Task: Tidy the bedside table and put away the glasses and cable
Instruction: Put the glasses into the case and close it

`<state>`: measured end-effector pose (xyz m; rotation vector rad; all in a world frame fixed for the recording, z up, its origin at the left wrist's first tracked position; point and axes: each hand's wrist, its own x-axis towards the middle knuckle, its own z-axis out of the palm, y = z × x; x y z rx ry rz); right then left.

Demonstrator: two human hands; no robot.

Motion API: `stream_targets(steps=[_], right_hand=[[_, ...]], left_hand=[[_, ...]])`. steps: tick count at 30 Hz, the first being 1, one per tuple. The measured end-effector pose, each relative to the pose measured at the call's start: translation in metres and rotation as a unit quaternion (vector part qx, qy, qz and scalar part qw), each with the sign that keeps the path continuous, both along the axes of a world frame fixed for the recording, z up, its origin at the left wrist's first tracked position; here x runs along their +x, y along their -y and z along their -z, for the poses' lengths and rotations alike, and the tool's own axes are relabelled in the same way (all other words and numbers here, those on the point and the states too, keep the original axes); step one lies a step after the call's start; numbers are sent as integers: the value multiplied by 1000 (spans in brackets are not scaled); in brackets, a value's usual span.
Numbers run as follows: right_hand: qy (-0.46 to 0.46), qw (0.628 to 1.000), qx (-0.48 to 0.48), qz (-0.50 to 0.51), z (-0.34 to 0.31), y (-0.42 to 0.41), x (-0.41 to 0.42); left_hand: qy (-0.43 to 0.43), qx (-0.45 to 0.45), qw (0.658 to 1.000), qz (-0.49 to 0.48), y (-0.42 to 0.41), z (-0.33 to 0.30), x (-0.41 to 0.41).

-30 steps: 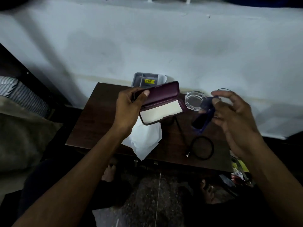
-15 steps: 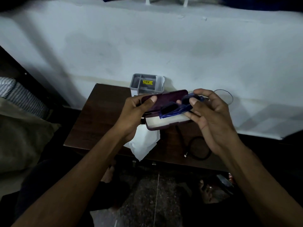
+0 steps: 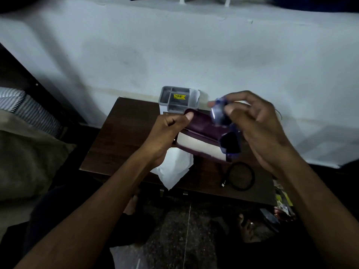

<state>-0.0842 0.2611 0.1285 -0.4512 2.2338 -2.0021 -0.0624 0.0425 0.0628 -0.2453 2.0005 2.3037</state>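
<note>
Glasses [image 3: 226,131] pinched in right hand [image 3: 260,131] fingers, long axis tilted, hanging over right end of open case [image 3: 200,138]; left hand [image 3: 167,133] grips case's left end above surface [image 3: 124,140]. Cable [image 3: 240,175] coiled below.

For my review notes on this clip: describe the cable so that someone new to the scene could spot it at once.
Start at the dark wooden bedside table against the pale wall. Near its front edge, below the right hand and to the right of the white tissue, lies the cable. It is the only thin black thing there, wound into a loose ring with one plug end poking out to the left.
</note>
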Motion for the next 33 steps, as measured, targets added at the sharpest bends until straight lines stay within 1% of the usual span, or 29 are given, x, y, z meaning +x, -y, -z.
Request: stream_targets(steps=[2,3,5,7,10,14,17,22,24,26,29,30,33], right_hand=[[-81,989,114,-56,2,9,4],[-99,980,155,-76,5,13,6],[-113,971,191,-93,11,21,10],[-145,964,209,-83,17,28,15],[-220,942,247,-49,23,33,18],[-250,933,259,-17,30,36,20],[-296,914,279,14,33,39,19],[-332,900,280,27,24,38,18],[-334,899,276,71,10,28,14],[-296,903,298,90,1,11,4],[-166,937,307,-1,5,-6,-6],[-147,940,308,-29,8,-7,-6],[-178,923,337,-56,17,-5,-6]], left_hand=[[5,5,1000,4,-2,-1,0],[5,6,1000,5,-2,-1,1],[5,15,1000,8,-4,-1,1],[10,25,1000,14,-4,-2,3],[16,37,999,33,-5,-6,4],[27,64,997,42,-3,-12,6],[36,80,995,39,-2,-13,7],[44,92,995,16,0,-14,8],[49,97,994,6,5,-16,7],[50,96,994,7,10,-19,6],[53,104,993,0,16,-22,6],[53,107,993,-2,17,-22,6],[53,113,992,-3,19,-21,4]])
